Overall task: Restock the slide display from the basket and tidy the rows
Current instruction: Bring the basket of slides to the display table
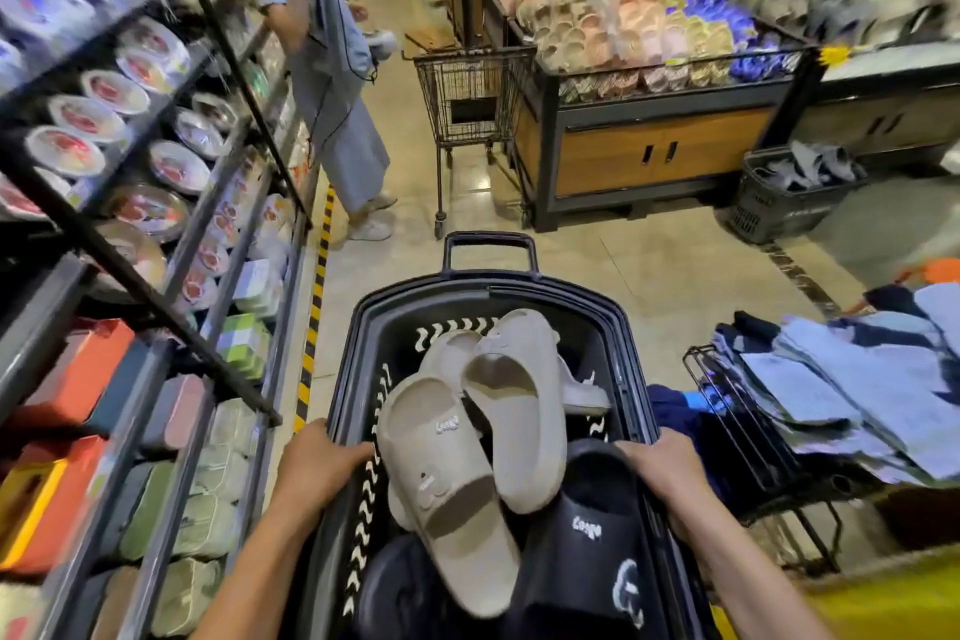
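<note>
I carry a black plastic basket (pixel 621 327) in front of me. My left hand (pixel 317 463) grips its left rim and my right hand (pixel 665 468) grips its right rim. Inside lie beige slides (pixel 519 411), one crossed over another, and black slides (pixel 587 535) with white print at the near end. The slide display (pixel 639 31) stands ahead on the right, a black wire-edged table with wooden doors, filled with pink, cream, blue and grey slides in rows.
Shelves of packaged bowls and boxes (pixel 130 172) line the left. A person in a grey dress (pixel 332 83) stands in the aisle beside an empty wire cart (pixel 467 94). Another black basket (pixel 779 198) sits on the floor. Folded clothes (pixel 857 379) lie on a rack at right.
</note>
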`<move>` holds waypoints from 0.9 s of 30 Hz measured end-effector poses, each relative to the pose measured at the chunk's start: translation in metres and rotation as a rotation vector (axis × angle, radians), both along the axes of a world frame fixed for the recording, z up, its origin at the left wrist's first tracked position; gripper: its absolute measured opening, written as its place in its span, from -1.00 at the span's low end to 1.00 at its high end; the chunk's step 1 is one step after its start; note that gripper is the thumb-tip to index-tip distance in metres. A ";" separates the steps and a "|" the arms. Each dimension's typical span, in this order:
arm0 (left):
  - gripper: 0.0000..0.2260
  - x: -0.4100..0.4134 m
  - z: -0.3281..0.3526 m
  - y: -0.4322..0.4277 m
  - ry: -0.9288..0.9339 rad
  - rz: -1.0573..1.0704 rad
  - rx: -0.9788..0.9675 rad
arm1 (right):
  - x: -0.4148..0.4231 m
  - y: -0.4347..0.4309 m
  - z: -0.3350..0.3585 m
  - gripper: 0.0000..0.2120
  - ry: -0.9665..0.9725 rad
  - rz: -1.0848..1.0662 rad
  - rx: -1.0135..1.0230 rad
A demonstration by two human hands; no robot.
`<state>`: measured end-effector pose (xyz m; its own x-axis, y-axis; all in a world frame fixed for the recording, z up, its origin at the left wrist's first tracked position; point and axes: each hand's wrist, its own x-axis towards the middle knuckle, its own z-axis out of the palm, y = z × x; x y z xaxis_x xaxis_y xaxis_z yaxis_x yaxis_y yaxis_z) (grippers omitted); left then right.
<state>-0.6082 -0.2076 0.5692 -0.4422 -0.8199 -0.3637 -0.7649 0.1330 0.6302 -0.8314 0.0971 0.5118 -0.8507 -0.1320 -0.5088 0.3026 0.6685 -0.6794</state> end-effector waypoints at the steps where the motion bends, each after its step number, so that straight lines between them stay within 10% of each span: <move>1: -0.65 -0.018 0.003 -0.009 0.003 -0.007 -0.009 | -0.016 -0.009 0.000 -0.48 0.008 -0.013 -0.007; 11: -0.45 -0.235 -0.005 -0.130 -0.003 -0.141 -0.025 | -0.174 -0.103 0.000 -0.77 0.051 -0.195 -0.018; 27: -0.79 -0.746 0.005 -0.187 0.030 -0.717 -0.011 | -0.480 -0.136 0.027 -0.69 0.026 -0.798 -0.016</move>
<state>-1.3542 -0.3943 0.5738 -0.8830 -0.3272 -0.3366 -0.4694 0.6028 0.6453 -1.3117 -0.0392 0.5392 -0.7028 0.5147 -0.4910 0.6700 0.2470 -0.7001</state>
